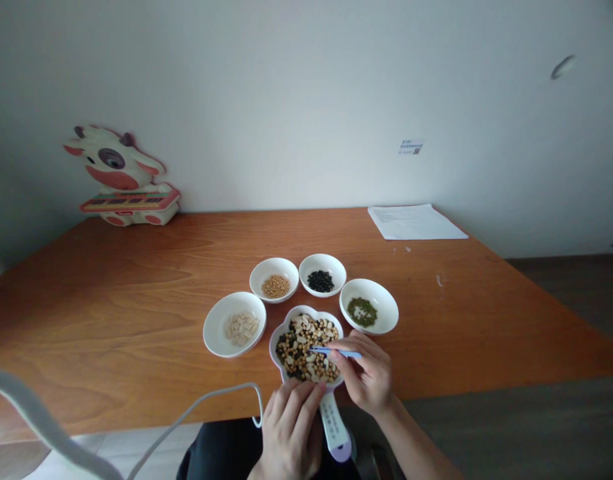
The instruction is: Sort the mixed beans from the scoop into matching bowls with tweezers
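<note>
A flower-shaped white pan (273, 348) with a lilac rim and a handle sits at the table's near edge. It is full of mixed peanuts, yellow beans and dark beans. My left hand (292, 423) is closed at its near rim, beside the handle; part of the grip is hidden. Between the fingertips of my right hand (369, 373) is a pair of blue tweezers (345, 353). Their tips reach left into the mix; whether they pinch a bean is too small to tell.
Around the pan's far side stand white bowls of peanuts (211, 340), yellow beans (256, 280), black beans (340, 272) and green beans (390, 313). A white cable (201, 398) loops at left. Farther back are a cow toy keyboard (129, 180) and white papers (416, 223).
</note>
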Demonstrator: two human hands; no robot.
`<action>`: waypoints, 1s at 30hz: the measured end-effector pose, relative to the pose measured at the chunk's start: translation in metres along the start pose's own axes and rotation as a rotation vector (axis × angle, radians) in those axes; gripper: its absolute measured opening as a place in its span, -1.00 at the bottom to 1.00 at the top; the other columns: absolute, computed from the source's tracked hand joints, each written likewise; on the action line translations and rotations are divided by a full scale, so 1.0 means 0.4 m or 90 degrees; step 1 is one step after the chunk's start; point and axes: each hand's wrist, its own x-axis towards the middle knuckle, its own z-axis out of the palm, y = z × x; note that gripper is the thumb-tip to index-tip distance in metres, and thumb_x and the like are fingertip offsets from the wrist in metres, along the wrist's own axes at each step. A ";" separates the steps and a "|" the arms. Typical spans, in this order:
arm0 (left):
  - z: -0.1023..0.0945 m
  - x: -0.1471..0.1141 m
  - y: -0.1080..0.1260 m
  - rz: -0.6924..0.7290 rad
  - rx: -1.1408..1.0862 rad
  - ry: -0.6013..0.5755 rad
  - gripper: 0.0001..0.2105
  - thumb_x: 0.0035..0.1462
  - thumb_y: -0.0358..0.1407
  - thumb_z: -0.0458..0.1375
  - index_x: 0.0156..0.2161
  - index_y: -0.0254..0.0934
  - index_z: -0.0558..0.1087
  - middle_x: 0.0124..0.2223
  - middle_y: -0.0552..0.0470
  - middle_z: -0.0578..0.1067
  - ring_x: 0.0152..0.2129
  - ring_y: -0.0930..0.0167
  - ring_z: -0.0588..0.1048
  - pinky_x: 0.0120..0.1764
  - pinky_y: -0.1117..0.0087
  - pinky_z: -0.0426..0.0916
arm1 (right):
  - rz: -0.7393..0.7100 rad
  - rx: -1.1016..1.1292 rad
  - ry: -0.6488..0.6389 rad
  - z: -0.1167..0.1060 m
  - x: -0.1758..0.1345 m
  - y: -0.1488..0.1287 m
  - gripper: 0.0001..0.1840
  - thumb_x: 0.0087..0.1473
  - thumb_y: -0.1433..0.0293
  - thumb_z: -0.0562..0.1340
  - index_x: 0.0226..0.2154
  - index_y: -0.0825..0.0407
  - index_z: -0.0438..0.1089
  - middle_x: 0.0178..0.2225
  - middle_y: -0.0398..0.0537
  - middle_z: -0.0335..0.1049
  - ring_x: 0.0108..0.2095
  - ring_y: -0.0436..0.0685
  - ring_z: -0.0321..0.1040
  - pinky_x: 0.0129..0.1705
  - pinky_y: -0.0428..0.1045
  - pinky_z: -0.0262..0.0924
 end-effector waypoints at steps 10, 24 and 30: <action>-0.009 0.009 0.005 -0.004 0.004 -0.009 -0.59 0.12 -0.53 0.00 0.07 -0.34 0.42 -0.11 -0.09 0.53 -0.16 0.31 0.45 -0.11 0.32 0.35 | -0.024 -0.078 0.103 -0.012 0.074 0.001 -0.73 0.11 0.63 0.22 -0.18 0.02 0.45 -0.31 0.00 0.56 -0.33 0.12 0.48 -0.25 0.05 0.36; -0.012 0.010 0.009 -0.010 0.001 -0.009 -0.61 0.16 -0.51 -0.01 0.08 -0.33 0.42 -0.10 -0.06 0.52 -0.13 0.31 0.43 -0.07 0.34 0.32 | 0.018 -0.291 0.145 -0.026 0.191 0.082 -0.90 0.17 0.44 0.26 -0.27 0.06 0.51 -0.34 -0.01 0.57 -0.37 0.13 0.47 -0.29 0.01 0.32; -0.008 0.007 0.002 -0.001 -0.003 -0.011 -0.61 0.15 -0.50 0.00 0.08 -0.33 0.41 -0.09 -0.07 0.53 -0.15 0.31 0.44 -0.09 0.34 0.33 | 0.022 -0.153 0.150 -0.015 0.138 0.028 -0.83 0.14 0.55 0.26 -0.21 0.03 0.47 -0.32 -0.02 0.54 -0.32 0.11 0.46 -0.25 0.01 0.34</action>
